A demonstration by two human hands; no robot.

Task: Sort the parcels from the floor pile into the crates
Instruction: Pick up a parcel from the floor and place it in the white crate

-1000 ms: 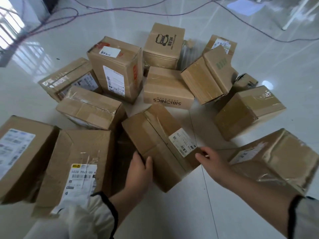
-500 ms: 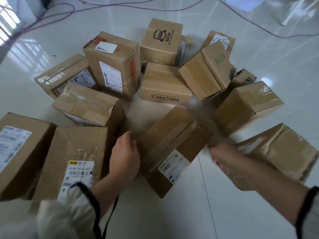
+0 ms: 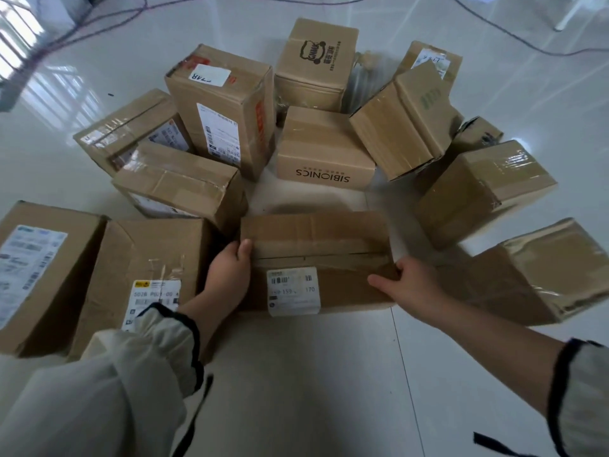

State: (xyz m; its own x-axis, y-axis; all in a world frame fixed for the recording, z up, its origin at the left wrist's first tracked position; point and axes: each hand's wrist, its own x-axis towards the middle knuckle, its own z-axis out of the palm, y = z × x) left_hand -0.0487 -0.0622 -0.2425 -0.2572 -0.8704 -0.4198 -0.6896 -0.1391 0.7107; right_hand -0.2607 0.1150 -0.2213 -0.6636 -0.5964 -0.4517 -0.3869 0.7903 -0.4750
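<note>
The left hand and right hand clasp a labelled box by its ends. The next move is likely lifting it clear toward a crate.

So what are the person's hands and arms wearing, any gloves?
No gloves: the left hand and right hand are bare. Both arms wear pale cream sleeves, the left sleeve loose and puffy, the right sleeve only partly in frame, each ending in a dark elastic cuff. A dark strap dangles by the left one.
</note>
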